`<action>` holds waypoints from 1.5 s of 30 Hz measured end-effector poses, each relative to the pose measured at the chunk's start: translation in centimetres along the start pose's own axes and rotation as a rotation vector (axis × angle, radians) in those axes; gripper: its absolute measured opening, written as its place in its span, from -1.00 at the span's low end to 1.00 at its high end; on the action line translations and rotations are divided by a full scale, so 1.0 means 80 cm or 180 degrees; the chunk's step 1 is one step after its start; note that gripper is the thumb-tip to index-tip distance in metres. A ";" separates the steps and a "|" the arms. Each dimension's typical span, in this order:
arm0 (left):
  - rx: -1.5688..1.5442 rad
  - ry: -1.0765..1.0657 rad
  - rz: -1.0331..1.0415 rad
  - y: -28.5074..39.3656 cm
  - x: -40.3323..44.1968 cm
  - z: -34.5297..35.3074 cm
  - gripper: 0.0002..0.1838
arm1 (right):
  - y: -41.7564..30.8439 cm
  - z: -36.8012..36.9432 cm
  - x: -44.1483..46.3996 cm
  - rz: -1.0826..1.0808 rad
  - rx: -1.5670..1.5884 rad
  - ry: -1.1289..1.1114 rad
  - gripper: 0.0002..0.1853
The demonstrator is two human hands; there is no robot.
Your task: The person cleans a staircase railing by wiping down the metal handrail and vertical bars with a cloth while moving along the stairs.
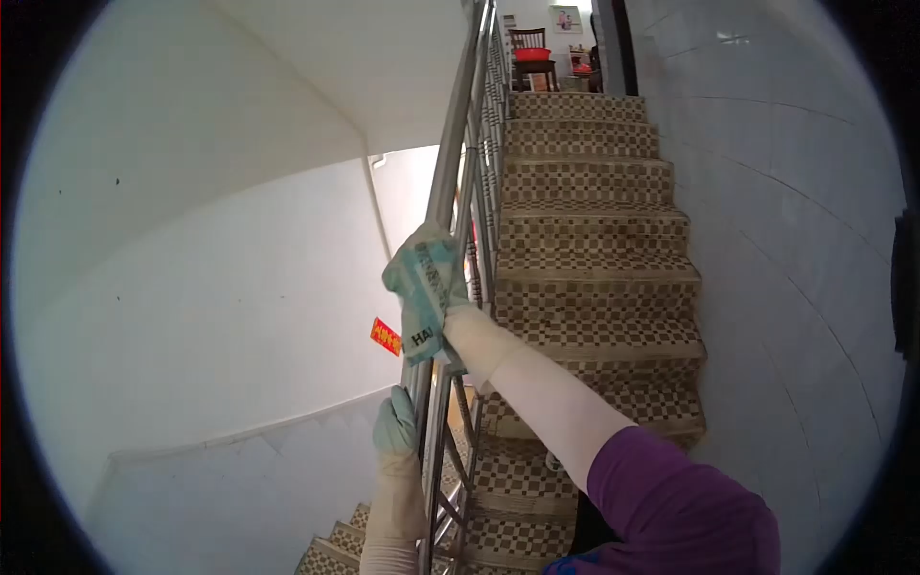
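Note:
A metal handrail [447,182] runs up the left side of the stairs. My right hand [458,292], in a pale glove, presses a teal and white cloth [426,278] with dark lettering around the rail. The cloth covers most of that hand's fingers. Lower down, my left hand [395,423], also gloved, holds the outer side of the same rail with its fingers curled. A small red and yellow label [385,336] shows just left of the cloth.
Checkered tiled stairs [596,230] rise ahead, with a tiled wall [776,240] on the right. Metal balusters [487,182] stand below the rail. At the top are a chair [528,38] and a red basin [533,55]. Lower steps [335,551] show at bottom left.

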State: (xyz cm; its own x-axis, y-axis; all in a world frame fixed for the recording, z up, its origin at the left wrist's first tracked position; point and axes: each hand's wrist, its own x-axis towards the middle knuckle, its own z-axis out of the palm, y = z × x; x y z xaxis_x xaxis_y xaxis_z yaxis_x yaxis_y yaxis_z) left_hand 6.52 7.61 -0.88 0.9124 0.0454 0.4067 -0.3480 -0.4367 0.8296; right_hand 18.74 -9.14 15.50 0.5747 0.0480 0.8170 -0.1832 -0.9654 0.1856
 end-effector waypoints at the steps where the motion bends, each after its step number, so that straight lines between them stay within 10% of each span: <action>1: -0.0031 0.0069 0.0033 0.002 0.000 0.001 -0.35 | -0.003 -0.004 -0.015 0.0028 0.0470 -0.0124 -0.95; 7: 0.0503 0.0204 0.0620 -0.056 0.016 0.025 -0.32 | -0.049 -0.006 -0.128 0.0146 0.2812 -0.0685 -0.97; 10: 0.0203 -0.0190 0.0354 -0.033 0.014 0.012 -0.33 | -0.066 0.014 -0.152 -0.0240 0.2567 0.0367 -0.95; 13: 0.0061 -0.0152 0.0623 -0.018 0.005 0.004 -0.35 | -0.073 -0.036 -0.168 0.0882 0.5477 -0.0245 -0.94; 17: -0.0018 -0.0082 0.0813 -0.029 0.003 0.006 -0.36 | -0.086 0.014 -0.194 0.0093 0.4395 0.0063 -0.91; 19: -0.0303 -0.0253 0.0800 -0.054 0.012 0.009 -0.37 | -0.088 0.007 -0.196 0.0935 0.6524 -0.0064 -0.88; 20: -0.0628 -0.0393 0.0850 -0.066 0.014 0.012 -0.36 | -0.081 -0.006 -0.198 0.0695 0.4699 -0.0434 -0.89; 24: -0.1970 -0.0640 0.0292 -0.044 0.009 0.009 -0.32 | -0.074 -0.030 -0.184 0.0693 0.4286 -0.0351 -0.91; 27: -0.2029 -0.0683 0.0235 0.021 -0.004 -0.006 -0.29 | -0.071 -0.048 -0.175 0.1487 0.8438 -0.0091 -0.91; 28: -0.1895 -0.0628 0.0087 0.026 -0.005 -0.008 -0.29 | -0.083 -0.050 -0.174 0.3405 0.9990 -0.0190 -0.87; 32: -0.1332 -0.0548 -0.0531 0.042 -0.018 -0.002 -0.29 | -0.069 -0.045 -0.175 0.2051 0.8237 -0.0189 -0.89; 34: -0.1134 -0.0484 -0.0681 0.050 -0.020 0.000 -0.30 | -0.074 -0.003 -0.171 -0.0324 0.2399 0.0240 -0.85; 42: -0.0964 -0.0356 -0.0918 0.071 -0.050 -0.015 -0.30 | 0.108 -0.110 -0.120 -0.3164 0.4221 -0.2997 -0.76; 44: -0.0970 -0.0337 -0.0938 0.073 -0.059 -0.016 -0.30 | 0.112 -0.102 -0.139 -0.3236 0.4298 -0.3101 -0.73; 45: -0.0971 -0.0330 -0.0941 0.074 -0.061 -0.017 -0.30 | 0.109 -0.091 -0.175 -0.2050 0.4726 -0.2993 -0.69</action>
State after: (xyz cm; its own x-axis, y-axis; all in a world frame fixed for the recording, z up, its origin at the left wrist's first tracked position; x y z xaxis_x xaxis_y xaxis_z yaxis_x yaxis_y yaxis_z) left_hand -0.28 6.03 2.54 0.9938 0.0314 0.1069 -0.1019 -0.1325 0.9859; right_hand 3.30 -16.32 9.68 0.5538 0.8086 0.1987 0.6694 -0.2904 -0.6838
